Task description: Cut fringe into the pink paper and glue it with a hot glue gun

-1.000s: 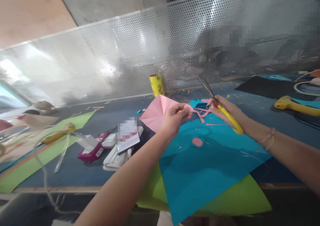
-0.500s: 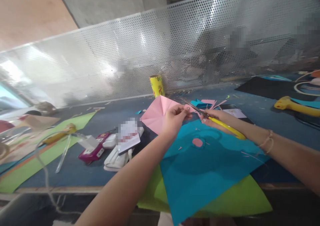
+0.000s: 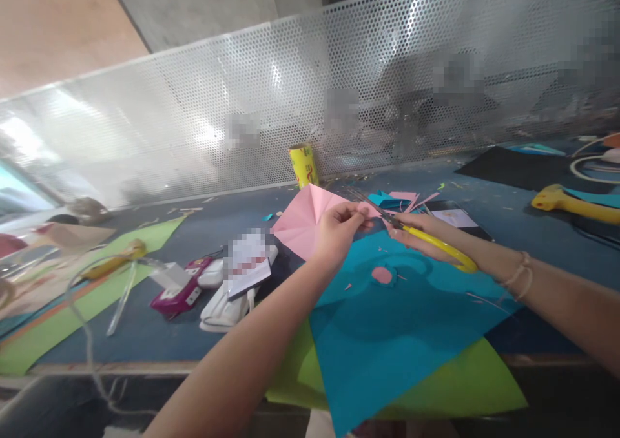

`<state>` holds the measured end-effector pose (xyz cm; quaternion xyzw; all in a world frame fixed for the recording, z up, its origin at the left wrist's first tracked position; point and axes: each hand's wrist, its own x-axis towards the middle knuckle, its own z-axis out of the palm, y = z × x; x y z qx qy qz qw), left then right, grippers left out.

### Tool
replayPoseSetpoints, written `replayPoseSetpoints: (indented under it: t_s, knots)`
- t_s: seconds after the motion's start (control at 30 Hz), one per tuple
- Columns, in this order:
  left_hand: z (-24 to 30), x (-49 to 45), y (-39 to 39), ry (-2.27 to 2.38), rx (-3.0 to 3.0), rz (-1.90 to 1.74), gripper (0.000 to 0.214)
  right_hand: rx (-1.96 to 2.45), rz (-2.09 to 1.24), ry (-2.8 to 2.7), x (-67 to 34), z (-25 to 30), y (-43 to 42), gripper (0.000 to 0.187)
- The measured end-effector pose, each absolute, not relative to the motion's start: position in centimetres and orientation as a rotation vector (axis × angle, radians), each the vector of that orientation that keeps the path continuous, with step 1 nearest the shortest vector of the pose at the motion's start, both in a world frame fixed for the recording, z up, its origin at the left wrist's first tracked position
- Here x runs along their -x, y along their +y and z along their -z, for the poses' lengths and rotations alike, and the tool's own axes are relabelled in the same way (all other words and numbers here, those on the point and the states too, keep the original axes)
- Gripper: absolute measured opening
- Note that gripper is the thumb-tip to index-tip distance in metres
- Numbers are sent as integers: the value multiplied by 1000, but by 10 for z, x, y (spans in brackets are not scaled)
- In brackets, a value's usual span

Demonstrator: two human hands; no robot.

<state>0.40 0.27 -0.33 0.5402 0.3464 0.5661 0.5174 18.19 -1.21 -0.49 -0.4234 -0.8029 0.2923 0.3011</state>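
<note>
My left hand (image 3: 339, 225) pinches a small piece of pink paper (image 3: 369, 210) between thumb and fingertips. My right hand (image 3: 411, 231) is closed around yellow-handled scissors (image 3: 438, 241), whose blades point up and left beside the pink piece. Whether the blades touch the paper I cannot tell. Behind my left hand lies a larger creased pink sheet (image 3: 303, 212). Below both hands a blue paper sheet (image 3: 387, 334) hangs over the table edge, with a pink paper circle (image 3: 382, 276) and several pink snippets on it. Green paper (image 3: 450, 386) sticks out from under the blue sheet.
A yellow tape roll (image 3: 303, 165) stands by the perforated metal screen (image 3: 194, 121). At left are a purple power adapter (image 3: 177, 296), white chargers and a yellow glue gun (image 3: 113, 260) with its cord. Another yellow glue gun (image 3: 576, 205) lies at right, near black paper (image 3: 513, 170).
The scissor blades appear slightly farther apart, and the handles have shifted very slightly. My left hand keeps nearly the same place with its pink piece.
</note>
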Motion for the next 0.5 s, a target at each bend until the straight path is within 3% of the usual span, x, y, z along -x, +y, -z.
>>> replayPoseSetpoints:
  t_s: [0.27, 0.5]
  knots:
    - [2, -5, 0, 817, -1251, -1349, 18, 1235, -672, -2090, -180, -1, -18, 43]
    - [1, -3, 3, 877, -1250, -1317, 16, 1374, -663, -2013, -178, -3, -19, 39]
